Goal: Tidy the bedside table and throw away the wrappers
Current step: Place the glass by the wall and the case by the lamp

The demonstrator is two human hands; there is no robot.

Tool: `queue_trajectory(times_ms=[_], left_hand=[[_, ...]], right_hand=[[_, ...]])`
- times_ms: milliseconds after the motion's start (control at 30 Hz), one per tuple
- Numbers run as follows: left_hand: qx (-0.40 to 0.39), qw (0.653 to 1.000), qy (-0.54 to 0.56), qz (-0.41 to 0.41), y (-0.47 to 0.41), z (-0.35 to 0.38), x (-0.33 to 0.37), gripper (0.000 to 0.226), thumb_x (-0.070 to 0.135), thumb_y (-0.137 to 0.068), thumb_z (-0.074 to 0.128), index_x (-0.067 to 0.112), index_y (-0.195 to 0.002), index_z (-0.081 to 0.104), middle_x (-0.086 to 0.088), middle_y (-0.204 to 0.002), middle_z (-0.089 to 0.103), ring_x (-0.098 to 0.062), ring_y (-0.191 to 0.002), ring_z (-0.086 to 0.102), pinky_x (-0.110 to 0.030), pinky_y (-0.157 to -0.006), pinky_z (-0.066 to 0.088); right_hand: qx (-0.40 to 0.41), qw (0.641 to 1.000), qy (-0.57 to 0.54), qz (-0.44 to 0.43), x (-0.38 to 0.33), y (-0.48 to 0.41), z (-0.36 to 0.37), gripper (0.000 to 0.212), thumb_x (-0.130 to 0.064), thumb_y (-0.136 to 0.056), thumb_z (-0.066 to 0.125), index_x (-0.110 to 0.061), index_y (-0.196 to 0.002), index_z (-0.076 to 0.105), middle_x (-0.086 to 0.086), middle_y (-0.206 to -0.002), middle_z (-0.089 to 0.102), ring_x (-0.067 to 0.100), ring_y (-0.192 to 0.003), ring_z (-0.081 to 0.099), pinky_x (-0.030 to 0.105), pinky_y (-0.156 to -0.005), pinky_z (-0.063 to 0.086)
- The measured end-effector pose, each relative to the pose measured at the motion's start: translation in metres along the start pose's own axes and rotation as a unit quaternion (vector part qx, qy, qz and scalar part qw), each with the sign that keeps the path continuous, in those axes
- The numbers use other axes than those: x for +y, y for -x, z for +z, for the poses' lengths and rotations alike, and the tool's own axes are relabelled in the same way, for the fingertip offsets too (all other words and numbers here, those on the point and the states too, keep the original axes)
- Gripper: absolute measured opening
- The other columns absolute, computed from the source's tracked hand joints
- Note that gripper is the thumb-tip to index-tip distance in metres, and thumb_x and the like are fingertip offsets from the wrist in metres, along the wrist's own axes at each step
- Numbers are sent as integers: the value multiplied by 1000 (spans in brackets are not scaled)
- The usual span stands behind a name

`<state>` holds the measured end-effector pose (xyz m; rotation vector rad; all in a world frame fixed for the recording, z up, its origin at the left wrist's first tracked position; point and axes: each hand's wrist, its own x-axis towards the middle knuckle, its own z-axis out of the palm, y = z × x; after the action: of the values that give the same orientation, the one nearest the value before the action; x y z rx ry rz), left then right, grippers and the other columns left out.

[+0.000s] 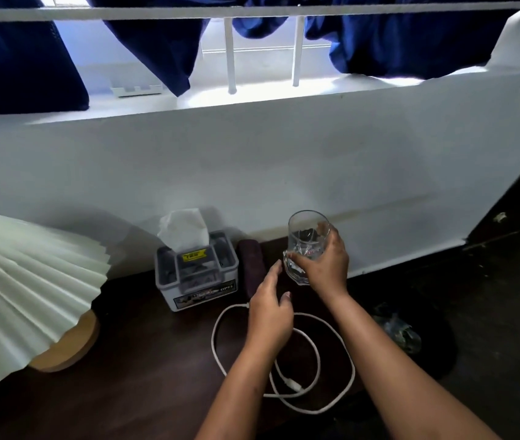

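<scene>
My right hand [325, 265] grips a clear drinking glass [306, 236] and holds it just above the dark wooden bedside table [157, 360], near the wall. Something crumpled shows inside the glass; I cannot tell what it is. My left hand [271, 315] hovers open just left of the glass, fingers apart, over a coiled white cable [315, 347]. A crumpled transparent wrapper [398, 328] lies at the table's right edge.
A grey tissue box [196, 277] with a tissue sticking up stands by the wall. A dark purple object [250, 265] lies beside it. A pleated white lamp shade [23, 290] on a wooden base [68, 347] fills the left. Blue curtains [144, 42] hang above the sill.
</scene>
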<state>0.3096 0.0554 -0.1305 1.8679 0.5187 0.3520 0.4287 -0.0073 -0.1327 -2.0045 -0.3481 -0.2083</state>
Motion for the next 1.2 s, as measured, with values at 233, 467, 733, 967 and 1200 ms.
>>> queue_trajectory(times_ms=[233,467,733,967,1200], left_hand=[[-17,1000,16,-15,4,2,-2,56,-1,-88,50,23,-138,41,2,-140,49,-9,-131,41,-14,-102,26],[-22,999,6,-40,4,-3,1,53,2,-89,50,20,-138,41,0,-142,46,-13,-133,39,-16,-105,27],[18,996,-14,-91,1,-18,-6,53,3,-89,50,21,-138,41,-3,-142,48,-16,-130,44,-22,-105,31],[51,984,49,-164,0,-26,-8,60,-5,-83,42,22,-137,43,-5,-138,52,-18,-124,49,-20,-95,38],[29,984,39,-172,-1,-36,-7,61,-5,-79,38,18,-135,44,-4,-130,55,-19,-114,53,-19,-87,40]], right_hand=[[0,1000,12,17,9,4,-2,77,-17,-56,87,-6,-123,49,13,-121,59,27,-111,56,14,-83,33],[-6,999,-9,35,5,6,1,85,-14,-61,85,-7,-132,40,14,-131,53,28,-121,51,32,-99,39],[84,995,48,15,-17,17,7,98,-20,-64,81,-4,-142,24,23,-143,33,37,-134,28,46,-111,19],[-141,978,104,-112,-29,53,45,22,-8,-80,58,-6,-102,58,15,-104,55,33,-99,54,36,-88,41],[-284,948,142,-33,-16,57,52,52,-18,-79,62,-20,-130,50,16,-128,48,33,-117,48,39,-100,41]])
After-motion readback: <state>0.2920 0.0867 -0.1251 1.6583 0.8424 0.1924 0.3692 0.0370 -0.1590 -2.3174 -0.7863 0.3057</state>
